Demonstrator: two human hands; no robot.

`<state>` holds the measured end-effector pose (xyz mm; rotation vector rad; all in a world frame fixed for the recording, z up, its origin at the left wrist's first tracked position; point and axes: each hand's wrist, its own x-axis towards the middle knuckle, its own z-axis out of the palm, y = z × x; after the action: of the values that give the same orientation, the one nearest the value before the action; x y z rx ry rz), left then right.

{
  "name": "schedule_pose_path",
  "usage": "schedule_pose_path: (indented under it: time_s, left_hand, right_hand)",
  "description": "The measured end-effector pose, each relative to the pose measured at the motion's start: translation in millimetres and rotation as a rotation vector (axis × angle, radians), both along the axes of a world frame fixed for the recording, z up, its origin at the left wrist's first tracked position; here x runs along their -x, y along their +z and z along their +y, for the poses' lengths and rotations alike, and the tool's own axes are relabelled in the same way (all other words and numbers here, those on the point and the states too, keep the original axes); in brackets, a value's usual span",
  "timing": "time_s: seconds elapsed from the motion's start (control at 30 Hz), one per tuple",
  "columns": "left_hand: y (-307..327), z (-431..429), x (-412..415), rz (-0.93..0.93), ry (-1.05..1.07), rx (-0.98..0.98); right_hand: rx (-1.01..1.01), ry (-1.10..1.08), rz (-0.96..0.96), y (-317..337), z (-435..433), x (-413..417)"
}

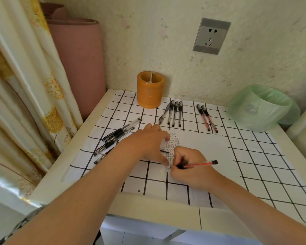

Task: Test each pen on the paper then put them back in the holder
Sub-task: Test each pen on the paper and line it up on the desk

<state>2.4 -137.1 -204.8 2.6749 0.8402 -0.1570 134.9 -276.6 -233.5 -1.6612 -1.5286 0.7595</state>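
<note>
My right hand [189, 167] grips a red pen [200, 164], tip down on the white paper [201, 149], which carries rows of small written marks. My left hand [148, 142] lies flat on the paper with fingers spread, holding it in place. The orange pen holder [150, 90] stands at the back of the table with no pens showing above its rim. Several black pens [117, 137] lie at the left, several more black pens [174, 112] lie in front of the holder, and two red pens [207, 118] lie to their right.
A checked cloth [254, 156] covers the small table. A bin lined with a green bag [261, 106] sits at the back right. A curtain [21, 85] hangs at the left, beside a pink rolled mat [78, 59]. A wall socket [211, 36] is above.
</note>
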Motion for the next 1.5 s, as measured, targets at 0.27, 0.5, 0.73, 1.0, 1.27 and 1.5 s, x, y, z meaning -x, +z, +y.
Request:
schedule_pose_path:
  time_s: [0.27,0.5,0.73,1.0,1.27,1.5]
  left_hand:
    - [-0.2,0.5,-0.3,0.011,0.002,0.002]
    - [0.4,-0.2,-0.1,0.008,0.004,0.009]
    - [1.8,-0.8,-0.1,0.021,0.001,0.005]
    - [3.2,-1.8,-0.4,0.025,0.005,0.004]
    - [3.7,-1.4,-1.2,0.029,0.006,0.010]
    - [2.8,-2.2,1.1,0.005,0.010,0.012]
  right_hand:
    - [0.003,0.031,0.027,0.1,-0.7,-0.6]
    - [0.004,0.014,0.049,-0.2,-1.3,0.9]
    - [-0.007,0.016,0.049,-0.6,-0.9,0.1]
    - [-0.004,0.045,0.044,0.8,-1.7,-0.2]
    - [0.032,0.042,0.052,0.2,-1.9,0.4]
    - [0.028,0.019,0.078,3.5,-3.1,1.1]
